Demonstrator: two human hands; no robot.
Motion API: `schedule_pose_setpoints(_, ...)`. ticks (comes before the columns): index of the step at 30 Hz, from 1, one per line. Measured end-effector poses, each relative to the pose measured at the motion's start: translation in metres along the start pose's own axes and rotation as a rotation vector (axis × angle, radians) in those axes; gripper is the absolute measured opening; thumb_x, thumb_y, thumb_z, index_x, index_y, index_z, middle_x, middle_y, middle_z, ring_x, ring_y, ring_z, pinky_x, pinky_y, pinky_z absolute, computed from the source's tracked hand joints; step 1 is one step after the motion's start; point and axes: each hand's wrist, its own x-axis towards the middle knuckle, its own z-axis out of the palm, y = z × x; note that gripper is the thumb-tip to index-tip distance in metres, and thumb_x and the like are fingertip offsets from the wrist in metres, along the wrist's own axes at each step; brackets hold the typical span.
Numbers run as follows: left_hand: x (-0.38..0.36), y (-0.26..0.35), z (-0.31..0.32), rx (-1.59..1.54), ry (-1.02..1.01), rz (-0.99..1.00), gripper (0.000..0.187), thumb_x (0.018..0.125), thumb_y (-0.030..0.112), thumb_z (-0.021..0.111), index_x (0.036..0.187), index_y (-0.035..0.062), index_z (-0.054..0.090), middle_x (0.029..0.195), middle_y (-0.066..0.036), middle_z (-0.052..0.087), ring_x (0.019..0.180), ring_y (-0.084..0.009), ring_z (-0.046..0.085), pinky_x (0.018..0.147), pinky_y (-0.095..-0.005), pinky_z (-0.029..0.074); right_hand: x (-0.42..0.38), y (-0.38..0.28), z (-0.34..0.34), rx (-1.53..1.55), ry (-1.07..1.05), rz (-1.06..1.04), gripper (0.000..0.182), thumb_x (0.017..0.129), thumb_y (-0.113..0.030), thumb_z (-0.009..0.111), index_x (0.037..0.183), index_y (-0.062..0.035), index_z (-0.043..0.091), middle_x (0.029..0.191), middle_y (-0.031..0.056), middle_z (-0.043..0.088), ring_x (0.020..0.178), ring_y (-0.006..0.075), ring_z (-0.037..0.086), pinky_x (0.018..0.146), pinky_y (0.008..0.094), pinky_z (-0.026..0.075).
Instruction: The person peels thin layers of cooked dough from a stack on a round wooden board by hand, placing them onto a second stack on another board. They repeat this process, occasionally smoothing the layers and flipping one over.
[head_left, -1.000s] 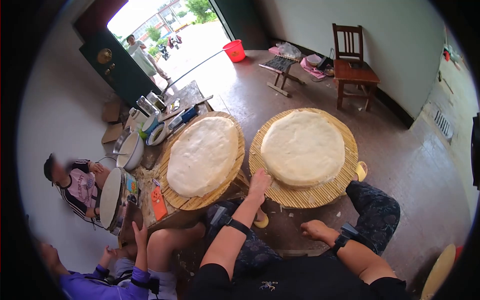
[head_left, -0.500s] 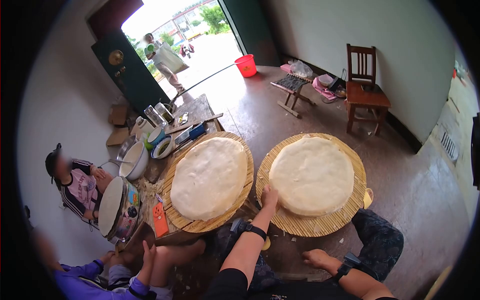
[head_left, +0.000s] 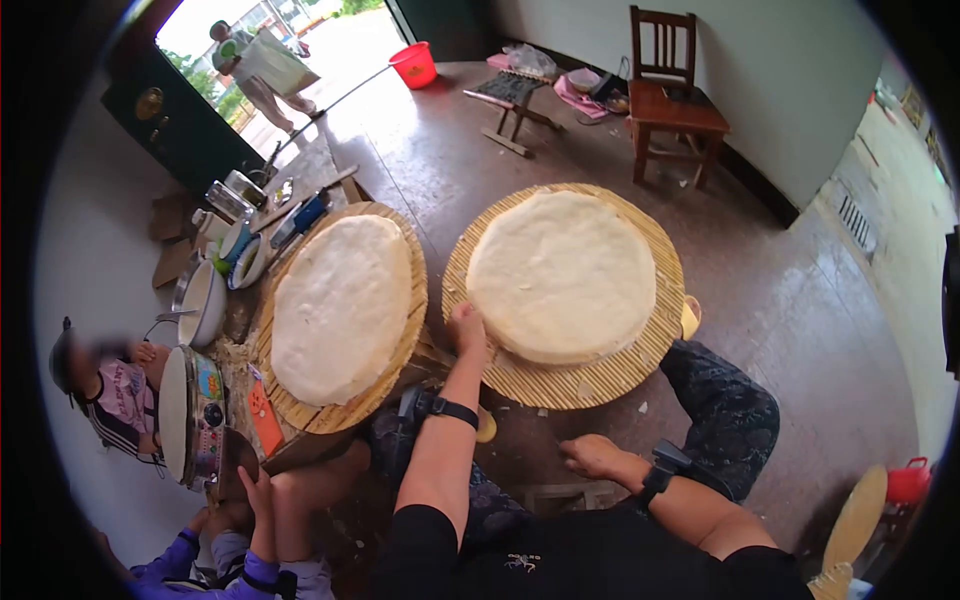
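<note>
Fingers of the left hand (head_left: 468,330) curl by the left edge of the flatbread stack (head_left: 562,275), their grip unclear. It lies flat on a mat (head_left: 635,365), round, without clear long axis. The right hand (head_left: 594,457) is loosely curled, contents hidden.

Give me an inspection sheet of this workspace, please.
Surface: table strewn with pale scraps.
Job's things: left pale round on left slatted mat; right pale round on right slatted mat.
Clutter: orange object, white bowl, jars.
Hands: left hand at right slatted mat's edge, grip unclear; right hand apart, nothing visible in it.
Cables: thin dark line by white bowl, possibly a cord.
Surroundings: red bucket, wooden chair, person outdoors, purple sleeve.
</note>
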Motion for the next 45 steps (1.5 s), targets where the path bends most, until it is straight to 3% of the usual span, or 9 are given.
schedule_pose_setpoints(1, -0.015, 0.026, -0.004, -0.064, 0.005, -0.051, 0.027, 0.073, -0.001, 0.05, 0.097, -0.0027, 0.062, 0.088, -0.006, 0.065, 0.076, -0.0157, 0.06, 0.07, -0.0253, 0.047, 0.003, 0.005, 0.005, 0.024, 0.018, -0.017, 0.02, 0.076, -0.021, 0.053, 0.085, -0.0035, 0.057, 0.075, 0.0212, 0.06, 0.076, 0.0406, 0.058, 0.066, 0.0484, 0.045)
schedule_pose_setpoints(5, -0.002, 0.011, -0.004, -0.154, 0.041, -0.092, 0.027, 0.076, 0.0, 0.048, 0.099, -0.0007, 0.062, 0.085, -0.006, 0.064, 0.069, -0.0146, 0.057, 0.062, -0.0252, 0.046, 0.004, 0.005, 0.004, 0.058, 0.026, -0.017, 0.02, 0.074, -0.019, 0.054, 0.087, -0.0031, 0.057, 0.075, 0.021, 0.059, 0.076, 0.04, 0.058, 0.066, 0.0479, 0.045)
schedule_pose_setpoints(10, -0.003, 0.019, -0.01, -0.225, -0.014, -0.271, 0.024, 0.081, 0.006, 0.048, 0.102, 0.0055, 0.061, 0.073, -0.001, 0.055, 0.058, -0.0115, 0.048, 0.049, -0.0236, 0.037, 0.005, 0.006, 0.005, 0.069, 0.023, -0.018, 0.02, 0.073, -0.017, 0.054, 0.087, -0.003, 0.056, 0.074, 0.0208, 0.059, 0.075, 0.0396, 0.058, 0.065, 0.0474, 0.045)
schedule_pose_setpoints(16, -0.017, 0.036, -0.012, -0.264, 0.011, -0.365, 0.021, 0.081, 0.006, 0.049, 0.099, 0.0068, 0.06, 0.072, -0.002, 0.055, 0.059, -0.0111, 0.048, 0.048, -0.0247, 0.038, 0.005, 0.003, 0.002, 0.061, 0.033, -0.042, 0.02, 0.074, -0.018, 0.054, 0.087, -0.003, 0.057, 0.074, 0.0209, 0.059, 0.075, 0.0395, 0.058, 0.065, 0.0471, 0.045)
schedule_pose_setpoints(29, -0.018, 0.023, -0.01, -0.248, -0.014, -0.219, 0.022, 0.072, 0.004, 0.062, 0.094, 0.0023, 0.059, 0.076, -0.003, 0.058, 0.06, -0.0108, 0.051, 0.05, -0.0239, 0.041, 0.005, 0.0, -0.006, 0.017, -0.051, 0.02, 0.028, 0.076, -0.02, 0.055, 0.099, -0.0046, 0.059, 0.084, 0.021, 0.062, 0.083, 0.0386, 0.059, 0.072, 0.0455, 0.046)
schedule_pose_setpoints(31, -0.014, 0.019, -0.013, -0.316, -0.066, -0.24, 0.023, 0.072, 0.005, 0.063, 0.094, 0.0031, 0.057, 0.074, -0.002, 0.057, 0.059, -0.0115, 0.05, 0.05, -0.024, 0.04, 0.004, 0.001, -0.004, -0.038, 0.009, -0.041, 0.023, 0.076, -0.02, 0.056, 0.09, -0.0019, 0.057, 0.078, 0.0214, 0.06, 0.08, 0.0394, 0.058, 0.07, 0.047, 0.046)
schedule_pose_setpoints(38, -0.015, 0.028, -0.023, -0.465, -0.113, -0.391, 0.023, 0.072, 0.009, 0.062, 0.094, 0.0079, 0.056, 0.073, -0.002, 0.054, 0.057, -0.0126, 0.05, 0.046, -0.024, 0.036, 0.003, -0.003, -0.007, -0.003, -0.039, 0.024, 0.02, 0.075, -0.018, 0.057, 0.086, -0.0014, 0.055, 0.077, 0.0213, 0.06, 0.08, 0.0402, 0.058, 0.069, 0.0472, 0.045)
schedule_pose_setpoints(40, -0.013, 0.027, -0.022, -0.49, -0.112, -0.395, 0.023, 0.073, 0.01, 0.062, 0.094, 0.0081, 0.056, 0.075, -0.002, 0.055, 0.057, -0.0133, 0.051, 0.046, -0.024, 0.036, 0.006, 0.002, -0.005, -0.016, -0.053, 0.002, 0.028, 0.076, -0.02, 0.056, 0.098, -0.0036, 0.057, 0.081, 0.0221, 0.06, 0.082, 0.04, 0.058, 0.071, 0.0475, 0.045)
schedule_pose_setpoints(45, -0.012, 0.028, -0.024, -0.564, -0.118, -0.421, 0.025, 0.074, 0.014, 0.059, 0.098, 0.0081, 0.056, 0.077, -0.002, 0.056, 0.061, -0.0147, 0.052, 0.053, -0.0273, 0.04, 0.007, 0.004, -0.003, 0.012, -0.027, -0.018, 0.028, 0.076, -0.019, 0.057, 0.099, -0.0036, 0.056, 0.082, 0.0216, 0.06, 0.082, 0.04, 0.057, 0.071, 0.0474, 0.045)
